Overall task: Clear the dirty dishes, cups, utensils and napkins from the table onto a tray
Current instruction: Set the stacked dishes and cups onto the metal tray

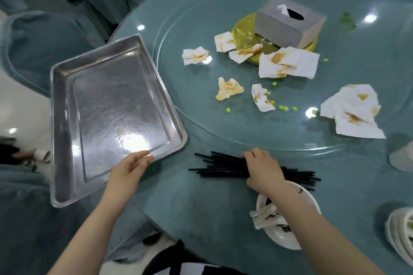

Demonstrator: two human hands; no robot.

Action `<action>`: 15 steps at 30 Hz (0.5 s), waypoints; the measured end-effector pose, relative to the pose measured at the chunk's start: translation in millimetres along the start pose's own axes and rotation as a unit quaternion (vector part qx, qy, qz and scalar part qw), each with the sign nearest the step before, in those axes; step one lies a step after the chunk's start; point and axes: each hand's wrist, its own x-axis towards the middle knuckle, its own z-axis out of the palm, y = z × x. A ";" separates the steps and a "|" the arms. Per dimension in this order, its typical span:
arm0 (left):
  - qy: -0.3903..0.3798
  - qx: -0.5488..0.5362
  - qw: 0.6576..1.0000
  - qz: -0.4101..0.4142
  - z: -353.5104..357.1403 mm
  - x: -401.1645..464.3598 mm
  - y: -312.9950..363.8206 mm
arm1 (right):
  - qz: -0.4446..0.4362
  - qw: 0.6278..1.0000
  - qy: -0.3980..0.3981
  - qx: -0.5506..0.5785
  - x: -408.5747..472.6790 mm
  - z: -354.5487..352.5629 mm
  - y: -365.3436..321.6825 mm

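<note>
left hand (128, 168): fingers relaxed, reaching to near rim of rectangular steel tray (64, 118)
right hand (263, 171): palm down, curling round bundle of black chopsticks (223, 166) on teal table (201, 207)

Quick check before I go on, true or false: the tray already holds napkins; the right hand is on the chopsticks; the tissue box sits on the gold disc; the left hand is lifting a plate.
1. The tray already holds napkins. False: nothing lies in it; the stained napkins are on the glass turntable.
2. The right hand is on the black chopsticks. True.
3. The tissue box sits on the gold disc. True.
4. The left hand is lifting a plate. False: it touches the tray's near edge.
</note>
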 end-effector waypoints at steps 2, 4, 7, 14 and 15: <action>-0.005 0.011 1.000 0.004 5.2 0.2 6.2 | -0.005 1.000 -0.003 0.006 3.1 -0.9 1.1; -0.007 0.005 1.000 0.001 10.1 2.9 12.7 | -0.005 1.000 -0.007 0.018 5.1 -0.3 0.7; -0.016 0.002 1.000 0.002 19.4 9.3 21.5 | -0.003 1.000 -0.014 0.020 7.4 1.0 -2.5; -0.145 0.176 0.969 0.092 93.0 12.1 22.5 | -0.007 1.000 -0.012 0.019 7.5 4.7 -2.8; -0.174 0.248 0.944 0.127 110.6 13.0 19.9 | -0.010 1.000 -0.010 0.020 7.5 5.1 -1.6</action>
